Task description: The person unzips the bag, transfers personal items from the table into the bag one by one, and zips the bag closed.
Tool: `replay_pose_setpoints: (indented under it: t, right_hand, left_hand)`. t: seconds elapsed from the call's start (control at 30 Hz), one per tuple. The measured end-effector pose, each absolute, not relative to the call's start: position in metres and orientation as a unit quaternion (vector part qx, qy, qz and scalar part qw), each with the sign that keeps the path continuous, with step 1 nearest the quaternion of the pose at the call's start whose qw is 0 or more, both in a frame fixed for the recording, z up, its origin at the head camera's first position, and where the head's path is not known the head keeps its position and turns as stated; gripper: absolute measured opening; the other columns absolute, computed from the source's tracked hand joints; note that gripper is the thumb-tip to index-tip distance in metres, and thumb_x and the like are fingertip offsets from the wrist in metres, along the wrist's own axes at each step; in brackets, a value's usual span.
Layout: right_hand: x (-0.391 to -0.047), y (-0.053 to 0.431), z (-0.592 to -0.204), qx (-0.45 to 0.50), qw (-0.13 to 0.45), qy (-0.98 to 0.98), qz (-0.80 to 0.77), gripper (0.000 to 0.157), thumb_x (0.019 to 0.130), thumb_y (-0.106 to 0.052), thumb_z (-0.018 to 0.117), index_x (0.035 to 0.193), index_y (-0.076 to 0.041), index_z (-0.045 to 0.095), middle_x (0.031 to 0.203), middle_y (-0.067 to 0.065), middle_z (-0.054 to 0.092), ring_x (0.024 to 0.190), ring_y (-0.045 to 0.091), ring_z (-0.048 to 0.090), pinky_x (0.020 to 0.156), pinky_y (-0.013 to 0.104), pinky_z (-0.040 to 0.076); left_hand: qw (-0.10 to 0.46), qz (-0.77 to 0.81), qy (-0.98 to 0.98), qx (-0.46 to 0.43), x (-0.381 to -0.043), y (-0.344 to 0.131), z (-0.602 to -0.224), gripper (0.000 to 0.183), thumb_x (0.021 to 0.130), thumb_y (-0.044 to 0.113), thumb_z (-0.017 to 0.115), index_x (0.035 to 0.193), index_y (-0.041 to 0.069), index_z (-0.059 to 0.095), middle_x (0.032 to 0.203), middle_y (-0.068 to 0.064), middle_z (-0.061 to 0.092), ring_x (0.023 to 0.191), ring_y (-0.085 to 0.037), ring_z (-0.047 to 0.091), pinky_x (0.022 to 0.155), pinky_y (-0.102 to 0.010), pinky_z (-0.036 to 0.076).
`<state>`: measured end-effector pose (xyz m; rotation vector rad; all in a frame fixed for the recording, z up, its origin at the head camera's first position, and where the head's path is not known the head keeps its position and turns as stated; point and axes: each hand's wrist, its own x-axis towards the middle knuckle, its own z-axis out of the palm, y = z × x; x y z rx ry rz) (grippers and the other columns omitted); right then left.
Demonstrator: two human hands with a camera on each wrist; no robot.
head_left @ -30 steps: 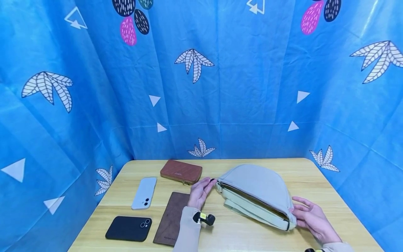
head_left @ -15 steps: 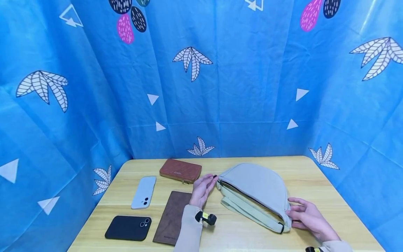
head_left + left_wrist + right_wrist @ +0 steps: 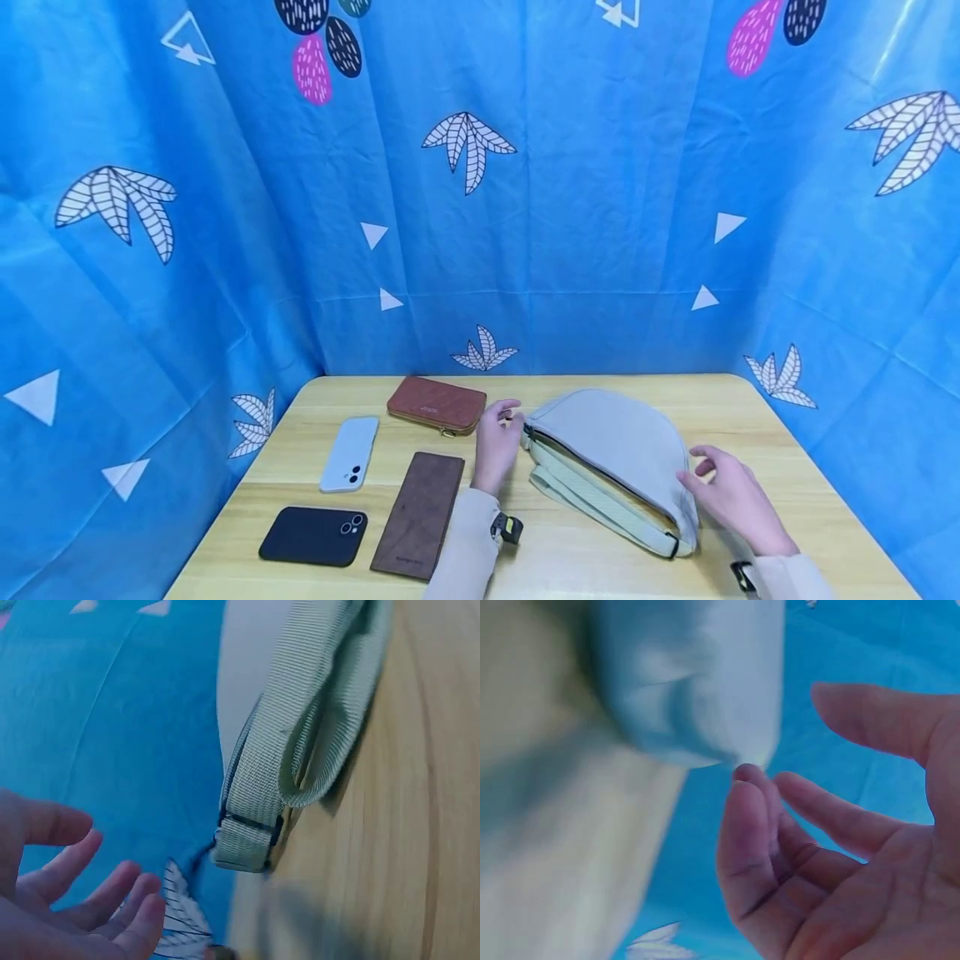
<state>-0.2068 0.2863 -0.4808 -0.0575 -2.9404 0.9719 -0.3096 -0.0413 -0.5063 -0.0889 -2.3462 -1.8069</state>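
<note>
A pale grey-green half-moon sling bag lies on the table, with its folded webbing strap along the near side. At the bag's left end is my left hand, fingers loosely bent. The left wrist view shows that hand apart from the strap's buckle end, holding nothing. My right hand is beside the bag's right end, thumb and fingers spread apart. In the right wrist view its fingertips come close to the bag's corner; whether they touch, I cannot tell.
Left of the bag lie a reddish-brown zip wallet, a white phone, a black phone and a long dark brown wallet. A blue patterned curtain surrounds the table at the back and sides.
The left hand has let go of the bag's left end and its fingers have loosened. The right hand has drawn its fingers up from the bag's right end, which has shifted slightly left.
</note>
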Motion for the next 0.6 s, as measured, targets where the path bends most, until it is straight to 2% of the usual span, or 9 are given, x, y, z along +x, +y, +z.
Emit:
replay_pose_setpoints:
  t: [0.1,0.23,0.33,0.43,0.6]
  right_hand:
    - [-0.214,0.269,-0.47,-0.004,0.047,-0.953,0.298,0.052,0.097,-0.024,0.069,0.134,0.01,0.057,0.1,0.016,0.071,0.073,0.017,0.062,0.062,0.033,0.05]
    - [-0.226,0.242,-0.466,0.014,0.062,-0.963,0.263,0.05,0.093,-0.02,0.073,0.13,0.011,0.06,0.097,0.018,0.071,0.077,0.023,0.065,0.063,0.041,0.055]
    - [-0.232,0.224,-0.473,0.033,0.085,-0.968,0.232,0.048,0.087,-0.019,0.079,0.123,0.009,0.065,0.1,0.021,0.073,0.086,0.032,0.07,0.069,0.051,0.059]
    - [-0.236,0.211,-0.482,0.054,0.105,-0.971,0.208,0.042,0.08,-0.017,0.085,0.112,0.006,0.069,0.101,0.023,0.074,0.091,0.039,0.072,0.073,0.055,0.059]
    - [-0.238,0.199,-0.495,0.057,0.108,-0.978,0.166,0.02,0.073,-0.007,0.084,0.082,-0.003,0.066,0.082,0.015,0.069,0.074,0.033,0.068,0.059,0.05,0.054]
  left_hand:
    - [0.054,-0.522,-0.845,-0.104,-0.297,-0.03,-0.503,0.028,0.102,0.012,0.06,0.129,0.007,0.069,0.129,-0.013,0.069,0.116,-0.03,0.067,0.1,-0.047,0.056]
    - [-0.007,-0.374,-0.904,-0.206,-0.276,-0.015,-0.502,0.034,0.103,0.015,0.059,0.135,0.008,0.066,0.14,-0.009,0.064,0.129,-0.026,0.061,0.111,-0.042,0.052]
    - [-0.002,-0.252,-0.928,-0.275,-0.262,-0.003,-0.502,0.035,0.1,0.019,0.062,0.135,0.01,0.066,0.137,-0.007,0.064,0.129,-0.023,0.06,0.114,-0.037,0.049]
    - [0.025,-0.153,-0.935,-0.319,-0.252,0.008,-0.504,0.039,0.099,0.027,0.064,0.136,0.014,0.065,0.133,-0.004,0.063,0.126,-0.021,0.059,0.112,-0.036,0.049]
    - [0.025,-0.082,-0.94,-0.331,-0.242,0.021,-0.512,0.049,0.1,0.044,0.062,0.141,0.018,0.061,0.141,-0.005,0.058,0.136,-0.024,0.052,0.115,-0.039,0.046]
